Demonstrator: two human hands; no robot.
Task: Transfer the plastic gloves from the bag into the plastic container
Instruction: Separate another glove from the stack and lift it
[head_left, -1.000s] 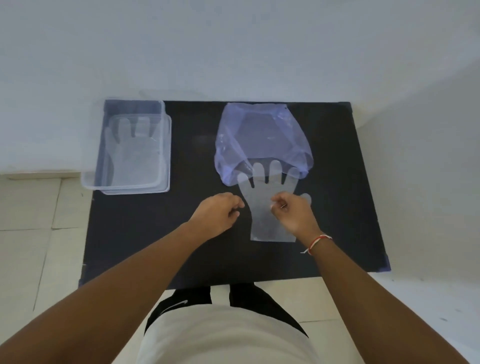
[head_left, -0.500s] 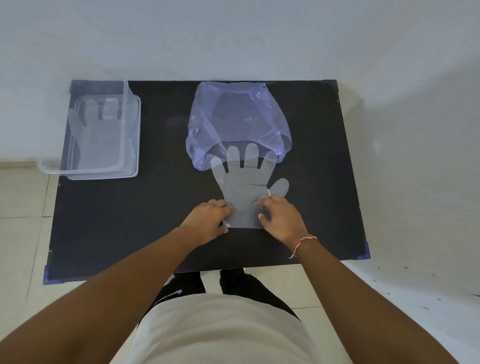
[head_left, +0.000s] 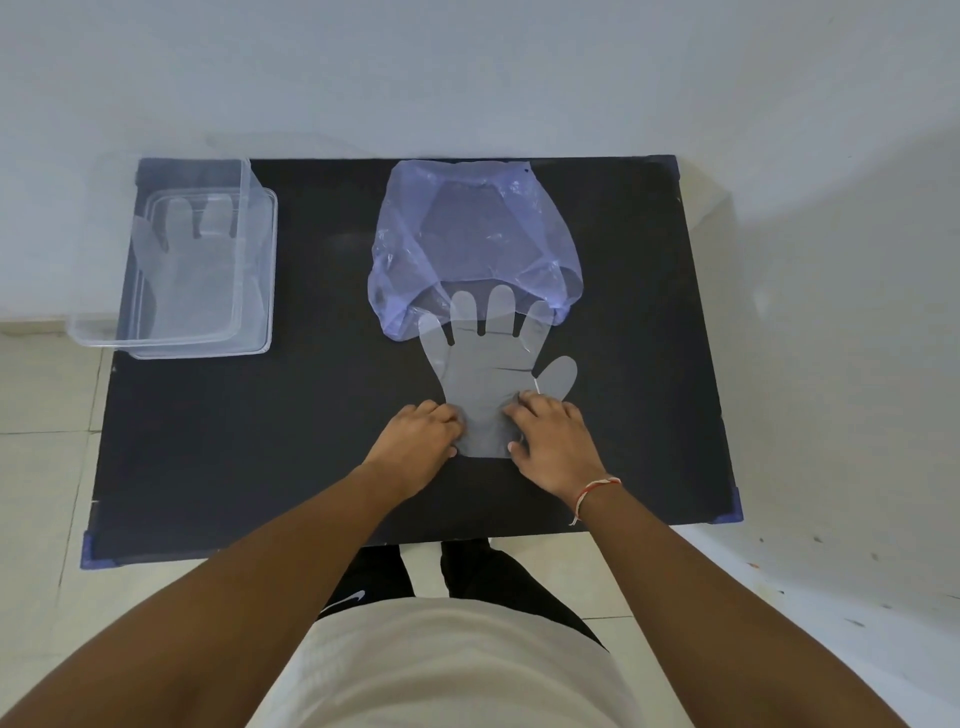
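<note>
A clear plastic glove (head_left: 488, 364) lies flat on the black table (head_left: 311, 415), fingers pointing away from me, its fingertips overlapping the mouth of the pale purple plastic bag (head_left: 472, 234). My left hand (head_left: 415, 441) pinches the left side of the glove's cuff. My right hand (head_left: 550, 441), with a thread band at the wrist, pinches the right side, and the cuff wrinkles between them. The clear plastic container (head_left: 171, 340) stands at the table's far left corner. Another clear glove (head_left: 192, 270) lies flat inside it.
The table stands against a white wall, with another wall close on the right. Blue tape marks the table's near corners (head_left: 88, 551). The container overhangs the table's left edge slightly. Pale floor tiles show below.
Both hands have come down from the glove's palm to its cuff and closed on its two sides. The view has shifted a little; bag and container have not moved.
</note>
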